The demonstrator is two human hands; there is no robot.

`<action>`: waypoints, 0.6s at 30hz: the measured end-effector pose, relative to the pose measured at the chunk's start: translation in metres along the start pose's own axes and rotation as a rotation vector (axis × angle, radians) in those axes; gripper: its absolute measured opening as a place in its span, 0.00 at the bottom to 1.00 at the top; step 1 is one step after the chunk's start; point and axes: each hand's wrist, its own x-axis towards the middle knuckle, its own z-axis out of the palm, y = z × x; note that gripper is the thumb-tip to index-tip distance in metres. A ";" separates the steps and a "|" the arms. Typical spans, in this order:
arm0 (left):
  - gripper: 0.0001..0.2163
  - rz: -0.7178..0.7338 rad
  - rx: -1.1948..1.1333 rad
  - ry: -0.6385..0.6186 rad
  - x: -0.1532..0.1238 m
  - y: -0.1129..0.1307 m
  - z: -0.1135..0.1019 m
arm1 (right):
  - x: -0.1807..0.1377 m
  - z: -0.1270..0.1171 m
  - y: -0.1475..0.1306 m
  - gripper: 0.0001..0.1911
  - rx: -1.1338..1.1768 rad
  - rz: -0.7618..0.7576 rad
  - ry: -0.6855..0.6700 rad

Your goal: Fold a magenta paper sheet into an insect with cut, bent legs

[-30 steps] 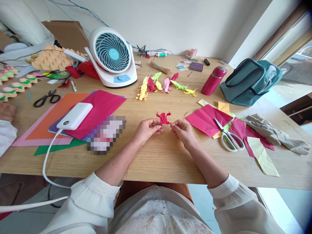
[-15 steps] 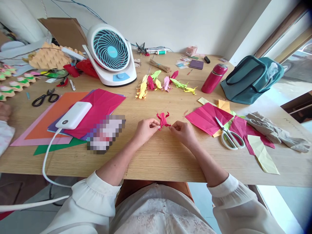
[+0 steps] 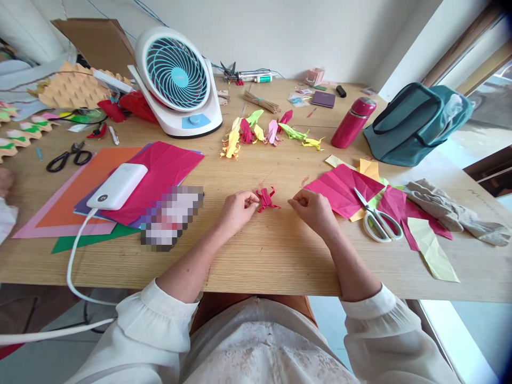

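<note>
A small crimson origami figure, frog-like with bent limbs, lies on the wooden table between my hands. My left hand has its thumb and fingers pinched together right at the figure's left edge; whether a paper limb is between them I cannot tell. Off to the figure's right, with a gap of bare wood, my right hand is closed with thumb against fingers, and nothing shows in it. Behind them stands a cluster of similar folded figures in yellow, green, pink and red.
Left are a white power bank on coloured sheets, a blurred-out object, black scissors and a fan. Right are white-handled scissors, paper pieces, gloves, a red flask and a teal bag. Another person's sleeve shows far left.
My right hand has moved away to the right from the figure's lower limb. My left fingers have shifted slightly left, to its edge. The figure stays in nearly the same place.
</note>
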 end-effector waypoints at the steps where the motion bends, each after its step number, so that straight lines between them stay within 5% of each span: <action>1: 0.05 0.000 0.003 0.011 0.001 -0.001 -0.001 | 0.000 -0.001 0.000 0.12 0.005 -0.002 0.019; 7: 0.05 0.009 0.034 0.046 0.004 -0.005 -0.008 | -0.001 0.001 -0.002 0.11 0.045 -0.017 0.054; 18: 0.07 0.030 0.100 -0.082 -0.001 0.001 -0.012 | -0.002 0.008 -0.001 0.08 0.084 -0.050 0.019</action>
